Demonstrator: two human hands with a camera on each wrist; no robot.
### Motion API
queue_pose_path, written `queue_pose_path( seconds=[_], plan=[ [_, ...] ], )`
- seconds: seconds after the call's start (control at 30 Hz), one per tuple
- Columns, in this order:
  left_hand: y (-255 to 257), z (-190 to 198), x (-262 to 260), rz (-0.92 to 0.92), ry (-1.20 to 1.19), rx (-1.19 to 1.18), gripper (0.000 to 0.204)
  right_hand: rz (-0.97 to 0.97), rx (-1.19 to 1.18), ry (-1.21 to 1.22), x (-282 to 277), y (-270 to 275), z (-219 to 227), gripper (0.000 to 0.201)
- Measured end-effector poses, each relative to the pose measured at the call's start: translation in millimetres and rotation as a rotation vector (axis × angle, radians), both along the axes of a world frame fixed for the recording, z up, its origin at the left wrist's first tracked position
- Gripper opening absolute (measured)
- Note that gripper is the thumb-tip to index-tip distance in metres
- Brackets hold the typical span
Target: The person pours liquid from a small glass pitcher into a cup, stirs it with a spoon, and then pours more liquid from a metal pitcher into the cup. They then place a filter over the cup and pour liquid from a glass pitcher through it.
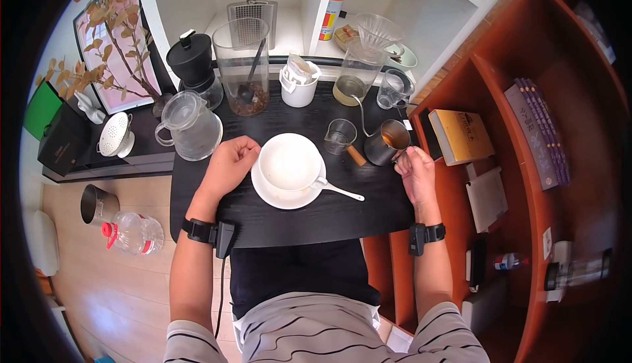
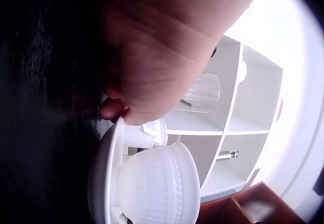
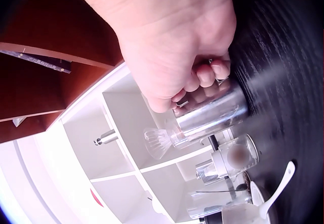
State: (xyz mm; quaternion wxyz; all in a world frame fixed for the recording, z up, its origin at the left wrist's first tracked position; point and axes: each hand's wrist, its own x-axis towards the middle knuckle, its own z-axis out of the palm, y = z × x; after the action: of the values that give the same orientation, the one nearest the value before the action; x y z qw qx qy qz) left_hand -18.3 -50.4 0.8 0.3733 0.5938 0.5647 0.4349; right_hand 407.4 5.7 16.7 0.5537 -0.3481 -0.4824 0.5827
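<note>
A white cup [image 1: 288, 162] stands upright on a white saucer [image 1: 268, 193] at the middle of the black table. A white spoon [image 1: 347, 194] lies across the saucer's right side, its handle pointing out over the table. My left hand [image 1: 230, 165] is at the saucer's left edge, with thumb and fingers pinching the rim [image 2: 118, 138]. On the right, my right hand [image 1: 418, 173] grips the handle of a steel gooseneck kettle [image 3: 215, 115], fingers curled around it. The kettle stands on the table; its thin spout reaches toward the back.
A small glass pitcher with a wooden handle [image 1: 356, 155] stands between saucer and kettle. Behind are a glass jug [image 1: 191, 129], a tall clear canister [image 1: 241, 60], a white mug [image 1: 299, 93], a glass dripper server [image 1: 357, 73] and a glass cup [image 1: 393, 90]. A wooden bookshelf [image 1: 454, 86] borders the right.
</note>
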Motion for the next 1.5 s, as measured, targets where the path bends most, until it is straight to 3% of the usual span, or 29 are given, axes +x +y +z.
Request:
queue_pose_path(
  seconds=[1.0, 1.5],
  plan=[
    [0.0, -4.7, -1.4, 0.011, 0.000, 0.028, 0.014, -0.105, 0.036, 0.004, 6.4, -17.4, -2.1, 0.037],
    [-4.2, 7.4, -0.3, 0.002, 0.094, -0.002, 0.011, -0.146, 0.032, -0.196, 24.5, -61.3, 59.3, 0.041]
  ],
)
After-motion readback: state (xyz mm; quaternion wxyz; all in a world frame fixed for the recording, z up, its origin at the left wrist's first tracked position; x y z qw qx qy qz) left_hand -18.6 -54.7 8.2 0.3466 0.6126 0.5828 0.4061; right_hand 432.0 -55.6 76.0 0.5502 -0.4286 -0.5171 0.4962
